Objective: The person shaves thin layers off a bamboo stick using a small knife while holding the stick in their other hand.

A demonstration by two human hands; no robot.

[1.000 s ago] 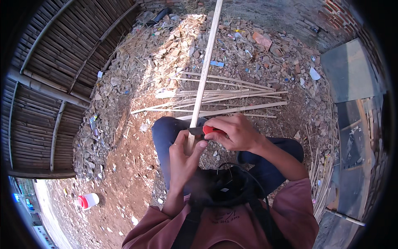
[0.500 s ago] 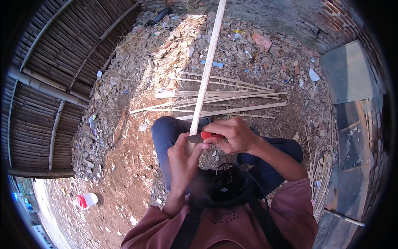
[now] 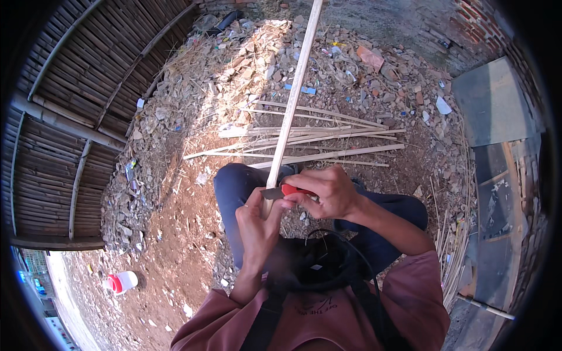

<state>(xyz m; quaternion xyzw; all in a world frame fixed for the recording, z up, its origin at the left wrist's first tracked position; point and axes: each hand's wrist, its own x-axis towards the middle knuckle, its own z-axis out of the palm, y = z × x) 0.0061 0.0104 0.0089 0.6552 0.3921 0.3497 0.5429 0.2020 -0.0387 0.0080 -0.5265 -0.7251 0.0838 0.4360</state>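
Head view — pale strip [image 3: 295,92], long, narrow, straight

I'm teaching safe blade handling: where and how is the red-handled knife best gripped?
Probably by the red handle, coming from the right, as the right hand does. The bare blade juts left from it, lying across the pale strip close to the left hand, so the handle seems the safer part.

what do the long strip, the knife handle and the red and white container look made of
Long strip: probably bamboo or wood, seemingly unvarnished; pale and matt.
Knife handle: likely plastic; even, bright red.
Container: perhaps plastic; its white body looks slightly translucent, but it's small here.
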